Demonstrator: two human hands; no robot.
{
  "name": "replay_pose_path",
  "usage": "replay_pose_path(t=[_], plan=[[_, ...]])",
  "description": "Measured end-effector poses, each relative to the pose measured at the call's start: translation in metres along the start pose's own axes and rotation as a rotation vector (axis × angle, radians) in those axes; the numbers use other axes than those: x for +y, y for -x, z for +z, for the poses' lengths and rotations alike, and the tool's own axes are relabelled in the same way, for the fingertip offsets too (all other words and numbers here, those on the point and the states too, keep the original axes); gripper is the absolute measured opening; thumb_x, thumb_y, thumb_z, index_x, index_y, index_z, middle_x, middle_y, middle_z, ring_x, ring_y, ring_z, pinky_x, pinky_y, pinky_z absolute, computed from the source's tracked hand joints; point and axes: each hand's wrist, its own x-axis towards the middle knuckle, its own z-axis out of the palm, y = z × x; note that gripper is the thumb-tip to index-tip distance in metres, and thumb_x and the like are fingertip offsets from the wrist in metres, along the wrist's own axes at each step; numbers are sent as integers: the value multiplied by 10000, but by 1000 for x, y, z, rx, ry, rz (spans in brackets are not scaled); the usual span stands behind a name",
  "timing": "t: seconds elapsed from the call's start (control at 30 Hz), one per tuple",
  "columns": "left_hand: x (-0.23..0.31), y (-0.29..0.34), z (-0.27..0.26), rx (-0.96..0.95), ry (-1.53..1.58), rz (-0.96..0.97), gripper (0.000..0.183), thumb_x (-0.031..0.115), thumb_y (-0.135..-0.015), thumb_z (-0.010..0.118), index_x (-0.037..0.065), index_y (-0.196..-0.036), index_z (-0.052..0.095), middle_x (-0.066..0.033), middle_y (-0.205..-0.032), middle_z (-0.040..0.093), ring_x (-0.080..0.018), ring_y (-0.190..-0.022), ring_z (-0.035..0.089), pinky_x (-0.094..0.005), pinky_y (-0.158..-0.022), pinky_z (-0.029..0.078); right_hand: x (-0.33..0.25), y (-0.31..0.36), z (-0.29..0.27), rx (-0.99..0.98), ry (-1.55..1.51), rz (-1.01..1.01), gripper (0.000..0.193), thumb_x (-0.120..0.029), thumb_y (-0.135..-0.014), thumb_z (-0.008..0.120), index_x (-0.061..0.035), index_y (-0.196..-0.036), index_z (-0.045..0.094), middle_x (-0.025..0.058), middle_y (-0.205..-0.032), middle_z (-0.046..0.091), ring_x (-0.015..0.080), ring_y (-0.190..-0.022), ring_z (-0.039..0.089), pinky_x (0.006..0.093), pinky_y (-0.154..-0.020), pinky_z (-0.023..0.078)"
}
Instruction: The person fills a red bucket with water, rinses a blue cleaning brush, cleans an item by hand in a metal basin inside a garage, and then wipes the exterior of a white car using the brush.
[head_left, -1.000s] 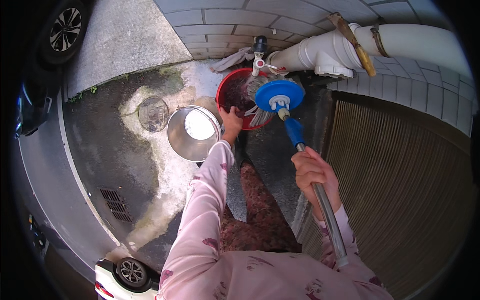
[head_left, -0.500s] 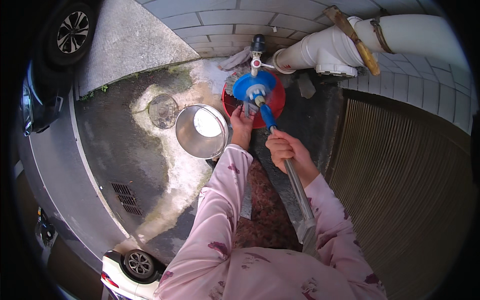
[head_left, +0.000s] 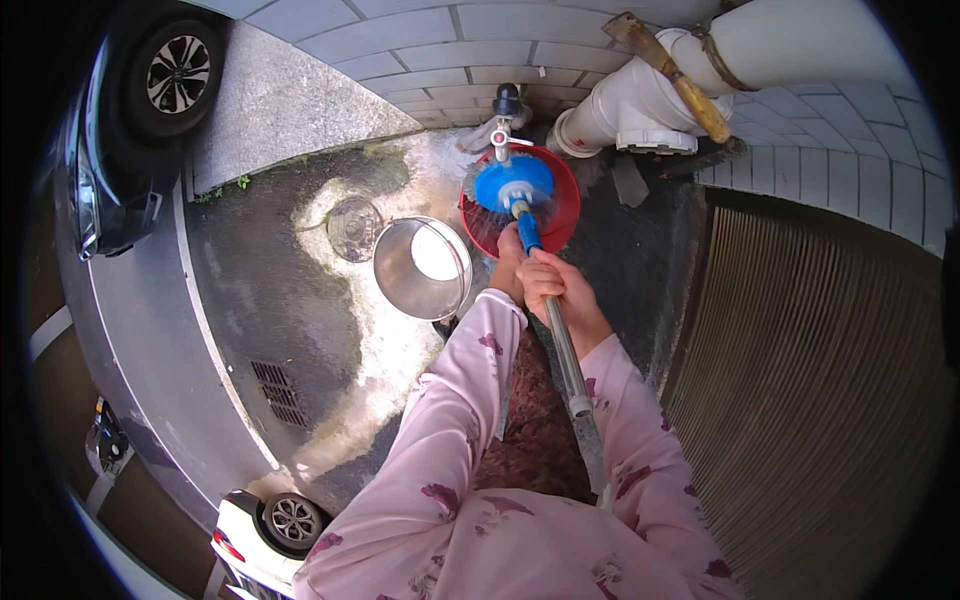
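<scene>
A mop (head_left: 514, 183) with a round blue head and a metal handle slants down from my body toward the wall. My right hand (head_left: 560, 292) is closed around its handle. Just ahead of it, my left hand (head_left: 509, 262) is wrapped on the handle near the blue sleeve, its fingers partly hidden. The mop head is over a red bucket (head_left: 568, 200), right under a tap (head_left: 506, 139) with a black top. Water sprays out around the blue disc. The mop's strands are mostly hidden beneath the disc.
A metal bucket (head_left: 405, 285) stands on the wet ground to the left. A white drainpipe (head_left: 640, 105) runs along the brick wall, with a wooden-handled scraper (head_left: 690, 95) on it. A ribbed surface (head_left: 790, 380) lies at right. Parked cars (head_left: 135, 150) are at left.
My left hand has moved from the mop's strands by the bucket to the handle and closed on it. The strands seen left of the disc are gone from view; water now sprays around it.
</scene>
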Motion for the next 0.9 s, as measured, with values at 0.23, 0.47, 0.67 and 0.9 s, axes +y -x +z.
replay_pose_path(t=[0.23,0.47,0.67,0.9], plan=[[-31,-4,36,161,99,82,134,130,-842,402,130,-960,465,-44,-680,509,-105,-500,494,-177,-480,411,7,23,-7,-88,-85,35,277,-140,-889,379,-71,-623,345,-1,-547,320,58,-395,324,185,-349,302],[-44,-8,80,106,260,-2,78,168,-838,404,127,-823,469,-49,-655,514,-141,-527,497,-233,-543,409,-3,67,-2,-124,-33,-46,203,-108,-879,393,-71,-682,358,-12,-549,321,59,-395,309,183,-349,295],[-66,25,130,205,274,49,164,200,-835,405,124,-705,472,-53,-634,518,-171,-550,499,-281,-596,407,-7,90,1,-148,-3,-83,204,-128,-882,396,-80,-686,367,-26,-540,312,55,-397,299,190,-351,283],[-57,64,182,387,398,793,200,213,-814,425,114,-653,488,-58,-640,531,-196,-590,508,-322,-654,411,-16,112,2,-32,142,-264,197,-130,-892,385,-58,-708,372,-16,-553,320,45,-409,308,174,-346,272]])
